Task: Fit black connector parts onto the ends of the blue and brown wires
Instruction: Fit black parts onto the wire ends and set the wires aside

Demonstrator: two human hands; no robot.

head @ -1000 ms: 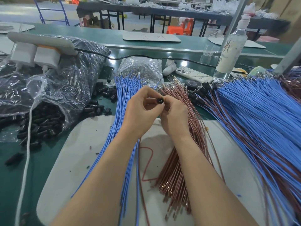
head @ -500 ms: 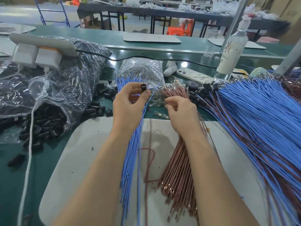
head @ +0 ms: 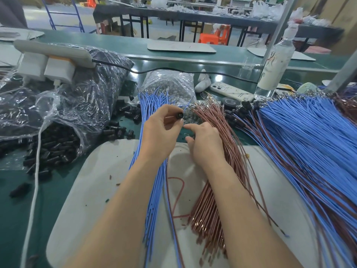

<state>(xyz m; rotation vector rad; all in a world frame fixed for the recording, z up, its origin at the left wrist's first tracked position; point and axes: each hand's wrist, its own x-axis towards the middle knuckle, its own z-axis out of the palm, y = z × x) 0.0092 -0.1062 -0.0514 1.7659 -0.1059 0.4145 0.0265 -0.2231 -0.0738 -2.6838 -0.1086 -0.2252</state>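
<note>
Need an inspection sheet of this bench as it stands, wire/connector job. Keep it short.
surface: green bench, pale mat under both forearms.
job's things: blue wires and brown wires bundled on mat; bag of connectors left; mixed wire pile right.
clutter: phone, bottle, tape roll.
grips: left hand pinches a black connector; right hand over brown wires, hold unclear.
cables: white cable crosses bench left; black cable from power strip.
surroundings: tables, orange stools behind.

The green bench (head: 11,219) carries a grey mat (head: 92,190) (wires (head: 204,209) across it), connector bags (head: 77,105), a phone (head: 231,91).
</note>
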